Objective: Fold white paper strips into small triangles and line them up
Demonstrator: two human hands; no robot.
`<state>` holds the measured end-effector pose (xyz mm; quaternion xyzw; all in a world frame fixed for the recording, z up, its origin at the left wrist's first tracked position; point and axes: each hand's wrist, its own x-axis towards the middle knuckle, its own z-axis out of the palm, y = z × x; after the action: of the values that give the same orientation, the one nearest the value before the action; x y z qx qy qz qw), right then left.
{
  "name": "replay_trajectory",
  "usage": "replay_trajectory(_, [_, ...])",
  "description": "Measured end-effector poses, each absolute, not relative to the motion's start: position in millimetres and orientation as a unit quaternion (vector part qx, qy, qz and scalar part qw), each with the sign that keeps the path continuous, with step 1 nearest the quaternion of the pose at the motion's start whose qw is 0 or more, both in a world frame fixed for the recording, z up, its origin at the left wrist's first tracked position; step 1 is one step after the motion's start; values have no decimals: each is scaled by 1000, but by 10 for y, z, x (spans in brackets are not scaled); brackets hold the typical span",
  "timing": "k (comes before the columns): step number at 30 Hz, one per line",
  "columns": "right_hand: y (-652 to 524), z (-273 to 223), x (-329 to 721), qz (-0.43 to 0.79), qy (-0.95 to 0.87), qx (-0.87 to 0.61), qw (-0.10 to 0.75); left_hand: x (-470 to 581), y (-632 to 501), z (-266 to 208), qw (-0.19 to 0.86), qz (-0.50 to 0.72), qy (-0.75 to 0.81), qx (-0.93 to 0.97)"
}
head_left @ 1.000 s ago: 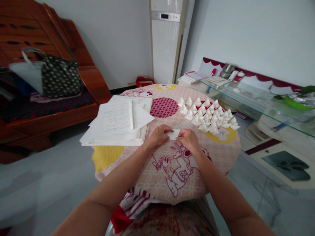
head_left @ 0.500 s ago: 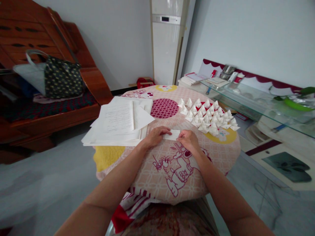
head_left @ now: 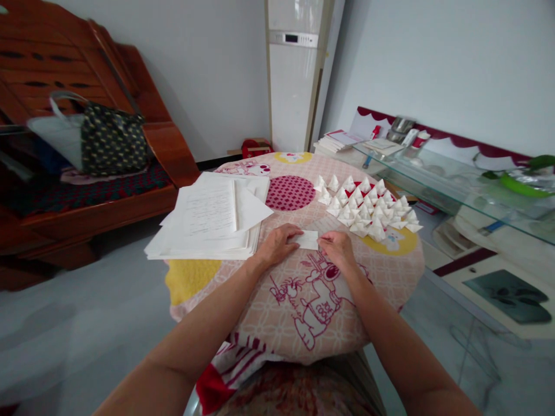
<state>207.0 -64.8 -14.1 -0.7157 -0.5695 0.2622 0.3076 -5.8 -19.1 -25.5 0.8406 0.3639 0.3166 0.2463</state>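
A small folded piece of white paper (head_left: pixel 309 240) lies flat on the patterned tablecloth (head_left: pixel 281 323) in front of me. My left hand (head_left: pixel 278 244) is closed on its left end, with thumb and fingertips at the edge. At the paper's right edge, my right hand (head_left: pixel 337 248) is closed in a pinch, its fingers bent inward. Beyond my right hand stand several folded white paper pieces (head_left: pixel 366 202) with pointed tips, grouped close together. Left of my left hand lies a stack of white sheets (head_left: pixel 203 216), the upper one covered in writing.
A glass-topped cabinet (head_left: pixel 459 185) with items on it runs along the right wall. At the left is a wooden bench (head_left: pixel 160 150) holding a dotted bag (head_left: pixel 113 140). A tall white air conditioner (head_left: pixel 291 92) stands behind the table.
My right hand has shifted slightly right along the paper's end, and a little more of the paper shows between my hands. The left hand has barely moved.
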Motion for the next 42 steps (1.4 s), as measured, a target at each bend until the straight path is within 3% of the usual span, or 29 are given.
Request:
replay_trajectory(6, [-668,-94,2047,239,-597,-708,293,-66,-190,-260,244,309,363,845])
replay_trajectory(23, [-662,-169,2023,314,-565,-644,408,-53,-204,-249,245,314,367,841])
replay_trajectory(32, [-681,-168,1992,256,-634,-566,461,-27,-272,-172,237,434,327,805])
replay_trajectory(42, [-791,-15,1941,280,-665,-512,466,-12,-323,-116,218,437,318,812])
